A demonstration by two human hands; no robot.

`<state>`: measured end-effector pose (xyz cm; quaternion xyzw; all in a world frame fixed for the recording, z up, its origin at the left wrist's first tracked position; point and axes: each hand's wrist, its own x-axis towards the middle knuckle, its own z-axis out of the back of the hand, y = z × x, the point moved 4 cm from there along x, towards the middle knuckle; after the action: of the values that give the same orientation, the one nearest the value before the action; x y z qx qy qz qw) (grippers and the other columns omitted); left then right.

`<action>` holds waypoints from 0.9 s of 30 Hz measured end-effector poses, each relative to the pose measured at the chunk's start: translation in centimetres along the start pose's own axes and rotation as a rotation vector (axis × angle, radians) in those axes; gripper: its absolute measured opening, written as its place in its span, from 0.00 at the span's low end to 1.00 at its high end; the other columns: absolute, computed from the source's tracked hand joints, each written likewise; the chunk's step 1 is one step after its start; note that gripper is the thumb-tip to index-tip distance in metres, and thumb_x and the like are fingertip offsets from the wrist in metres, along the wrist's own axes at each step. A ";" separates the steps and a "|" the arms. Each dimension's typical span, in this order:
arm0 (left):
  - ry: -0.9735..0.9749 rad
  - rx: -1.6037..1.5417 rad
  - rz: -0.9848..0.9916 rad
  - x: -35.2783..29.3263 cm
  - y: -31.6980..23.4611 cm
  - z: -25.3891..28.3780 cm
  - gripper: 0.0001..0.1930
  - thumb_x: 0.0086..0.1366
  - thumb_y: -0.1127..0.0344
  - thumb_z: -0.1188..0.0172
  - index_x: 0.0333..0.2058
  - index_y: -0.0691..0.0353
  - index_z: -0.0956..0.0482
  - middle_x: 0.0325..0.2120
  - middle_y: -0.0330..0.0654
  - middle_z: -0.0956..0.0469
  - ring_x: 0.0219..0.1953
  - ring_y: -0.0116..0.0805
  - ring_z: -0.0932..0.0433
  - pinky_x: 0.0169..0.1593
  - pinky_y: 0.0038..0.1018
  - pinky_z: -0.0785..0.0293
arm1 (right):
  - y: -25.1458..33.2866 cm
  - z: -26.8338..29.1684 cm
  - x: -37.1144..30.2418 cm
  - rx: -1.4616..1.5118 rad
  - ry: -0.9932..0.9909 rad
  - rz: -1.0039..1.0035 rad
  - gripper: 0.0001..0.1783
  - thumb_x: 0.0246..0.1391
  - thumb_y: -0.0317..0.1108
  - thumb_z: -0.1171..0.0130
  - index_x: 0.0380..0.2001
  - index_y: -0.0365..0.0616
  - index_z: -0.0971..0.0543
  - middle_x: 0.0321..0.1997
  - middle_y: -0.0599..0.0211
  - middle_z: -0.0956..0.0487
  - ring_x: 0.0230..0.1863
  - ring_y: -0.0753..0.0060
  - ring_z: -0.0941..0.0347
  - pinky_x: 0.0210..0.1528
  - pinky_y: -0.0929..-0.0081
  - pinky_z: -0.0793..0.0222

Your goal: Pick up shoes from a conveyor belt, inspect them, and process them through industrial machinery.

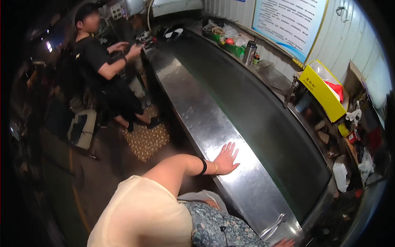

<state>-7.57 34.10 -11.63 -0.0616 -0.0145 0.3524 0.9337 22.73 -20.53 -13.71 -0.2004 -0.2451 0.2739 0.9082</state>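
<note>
My left hand (225,159) lies flat on the shiny metal ledge (201,113), palm down and fingers spread, with nothing in it. A black band and a thin bracelet circle that arm near the wrist. At the lower edge, only the fingers of my right hand (284,243) show, stretched out against the near end of the ledge; the rest is cut off. Beside those fingers rests a slim silver tool (273,225), whose exact kind I cannot make out. A long dark green belt (263,119) runs along the ledge's right side.
A person in black (96,61) stands at the ledge's far left, hands raised before them. Along the wall are a steel flask (249,52), a green basket (235,49), a yellow box (324,92) and a white container (340,175). A patterned mat (148,138) covers some floor.
</note>
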 end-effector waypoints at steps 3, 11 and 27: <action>0.016 0.003 0.011 -0.5 -0.2 -0.6 0.38 0.71 0.43 0.64 0.67 0.71 0.48 0.68 0.68 0.56 0.71 0.65 0.60 0.72 0.52 0.63 | -0.4 0.0 0.4 0.182 0.098 -0.076 0.30 0.65 0.53 0.53 0.57 0.40 0.26 0.60 0.46 0.27 0.59 0.40 0.33 0.65 0.40 0.46; -0.050 -0.032 0.014 -0.2 -0.1 -0.5 0.37 0.72 0.46 0.62 0.68 0.69 0.50 0.69 0.66 0.58 0.72 0.61 0.59 0.73 0.47 0.63 | 0.0 1.1 0.7 0.197 0.265 -0.133 0.32 0.66 0.55 0.59 0.62 0.43 0.30 0.65 0.47 0.32 0.61 0.40 0.35 0.63 0.42 0.44; 0.035 0.068 -0.090 0.4 -0.2 -1.5 0.32 0.72 0.50 0.61 0.68 0.63 0.48 0.70 0.60 0.55 0.73 0.55 0.58 0.73 0.46 0.62 | -0.1 -0.8 0.1 0.358 0.416 -0.360 0.33 0.67 0.54 0.58 0.67 0.45 0.38 0.73 0.51 0.44 0.72 0.43 0.49 0.72 0.54 0.55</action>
<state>-7.00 34.09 -13.11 -0.0351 0.0109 0.3094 0.9502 23.33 -20.72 -14.31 -0.0424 -0.0339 0.1009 0.9934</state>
